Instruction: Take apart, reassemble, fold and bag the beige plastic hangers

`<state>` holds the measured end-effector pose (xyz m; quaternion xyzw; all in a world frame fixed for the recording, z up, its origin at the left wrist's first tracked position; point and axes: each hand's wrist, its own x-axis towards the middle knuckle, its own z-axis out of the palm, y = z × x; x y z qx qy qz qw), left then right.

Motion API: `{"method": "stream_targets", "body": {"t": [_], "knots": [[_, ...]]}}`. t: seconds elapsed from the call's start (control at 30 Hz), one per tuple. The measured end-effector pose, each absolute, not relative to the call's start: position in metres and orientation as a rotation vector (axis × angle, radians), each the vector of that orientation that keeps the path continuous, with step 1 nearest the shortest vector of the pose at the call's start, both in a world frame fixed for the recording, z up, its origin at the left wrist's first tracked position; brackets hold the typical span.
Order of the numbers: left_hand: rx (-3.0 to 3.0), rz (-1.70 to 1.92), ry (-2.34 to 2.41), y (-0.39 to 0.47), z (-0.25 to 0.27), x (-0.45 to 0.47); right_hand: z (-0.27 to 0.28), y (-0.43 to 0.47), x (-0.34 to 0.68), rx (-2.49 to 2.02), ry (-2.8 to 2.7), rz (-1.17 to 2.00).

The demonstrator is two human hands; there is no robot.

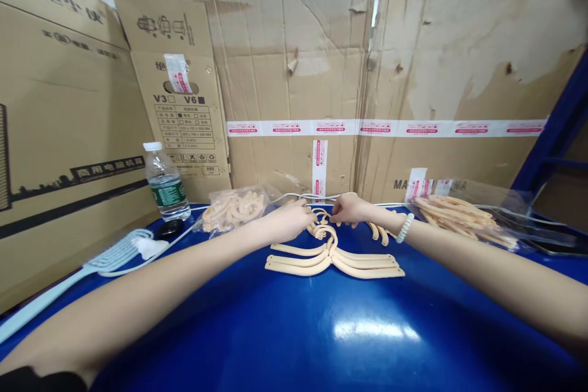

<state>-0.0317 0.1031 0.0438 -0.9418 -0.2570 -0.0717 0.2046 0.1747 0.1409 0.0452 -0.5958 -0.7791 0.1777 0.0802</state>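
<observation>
At the back middle of the table, my left hand is closed, its fingertips against a beige plastic hanger with a curved hook. From the other side my right hand, with a beaded bracelet at the wrist, pinches at the same hanger; the fingers partly hide the grip. Just in front lie several beige hangers, gathered at the middle with their hooks together and their arms spread to both sides. More hanger arms show beneath my right wrist.
A clear bag of beige hooks lies left, a bag of hanger arms right. Far left are a water bottle, a black round object and a pale blue fly swatter. Cardboard walls the blue table. A white cable runs behind.
</observation>
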Motion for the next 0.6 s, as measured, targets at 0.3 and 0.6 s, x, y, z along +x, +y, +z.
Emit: {"method": "stream_targets", "body": {"t": [0.3,0.6], "knots": [[-2.581,-0.064,-0.742,0.110,0.033,-0.033,0.041,0.141,0.174,-1.923,-2.159,0.730],[-2.604,-0.147,-0.623,0.103,0.031,-0.039,0.050,0.141,0.186,-1.811,-1.947,0.867]]}}
